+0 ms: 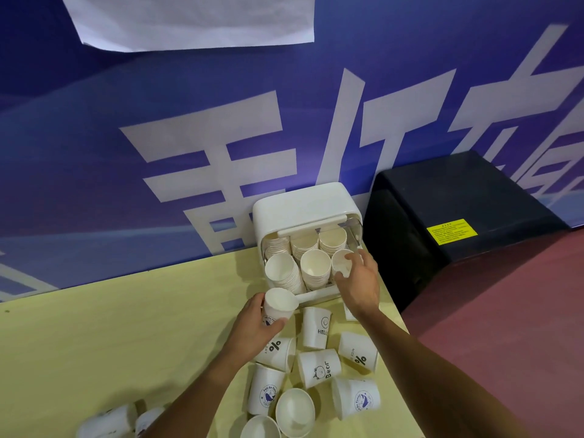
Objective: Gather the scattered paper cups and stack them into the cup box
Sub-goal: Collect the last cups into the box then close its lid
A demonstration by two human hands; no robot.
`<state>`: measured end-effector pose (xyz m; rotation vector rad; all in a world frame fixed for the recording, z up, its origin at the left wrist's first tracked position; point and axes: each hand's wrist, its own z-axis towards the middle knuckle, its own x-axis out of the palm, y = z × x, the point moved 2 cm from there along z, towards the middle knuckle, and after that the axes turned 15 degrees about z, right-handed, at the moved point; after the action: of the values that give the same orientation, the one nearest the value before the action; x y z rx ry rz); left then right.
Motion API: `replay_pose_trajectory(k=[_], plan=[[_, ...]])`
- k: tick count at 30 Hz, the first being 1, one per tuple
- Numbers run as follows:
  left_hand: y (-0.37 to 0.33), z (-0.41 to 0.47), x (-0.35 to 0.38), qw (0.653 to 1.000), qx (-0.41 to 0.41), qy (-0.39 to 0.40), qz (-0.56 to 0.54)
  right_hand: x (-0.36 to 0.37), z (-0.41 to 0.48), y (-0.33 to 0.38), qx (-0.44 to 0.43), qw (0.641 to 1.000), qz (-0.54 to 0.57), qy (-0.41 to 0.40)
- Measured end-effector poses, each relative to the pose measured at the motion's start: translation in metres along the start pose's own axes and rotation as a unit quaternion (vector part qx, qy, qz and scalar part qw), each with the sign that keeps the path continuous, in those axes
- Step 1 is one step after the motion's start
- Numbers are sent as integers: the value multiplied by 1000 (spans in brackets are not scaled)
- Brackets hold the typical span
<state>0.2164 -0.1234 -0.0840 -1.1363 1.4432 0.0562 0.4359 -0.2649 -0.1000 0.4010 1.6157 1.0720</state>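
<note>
The white cup box (pixel 303 203) stands open against the blue wall, holding several stacks of white paper cups (pixel 314 270) lying mouth-forward. My right hand (pixel 358 279) grips the rim of a cup (pixel 341 262) at the front right stack inside the box. My left hand (pixel 252 324) holds another white cup (pixel 278 303) upright just in front of the box's lower left edge. Several loose printed cups (pixel 317 368) lie scattered on the yellow table (pixel 110 343) below my hands. Two more cups (pixel 109 422) lie at the bottom left.
A black cabinet with a yellow label (pixel 452 232) stands right of the table, beside a reddish floor (pixel 505 327). The table's right edge runs close to the box. A white sheet (pixel 189 20) hangs on the wall above.
</note>
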Motion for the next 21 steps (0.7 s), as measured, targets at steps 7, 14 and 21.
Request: replay_pose_trajectory(k=[7,14,21], plan=[[-4,-12,-11,995,-46,17,-89,5,-60,30,-44,984,132,109],[-1,-17,-22,994,-38,42,-96,38,-85,54,69,938,226,253],[5,-19,-19,994,-10,95,-54,31,-82,50,71,950,256,162]])
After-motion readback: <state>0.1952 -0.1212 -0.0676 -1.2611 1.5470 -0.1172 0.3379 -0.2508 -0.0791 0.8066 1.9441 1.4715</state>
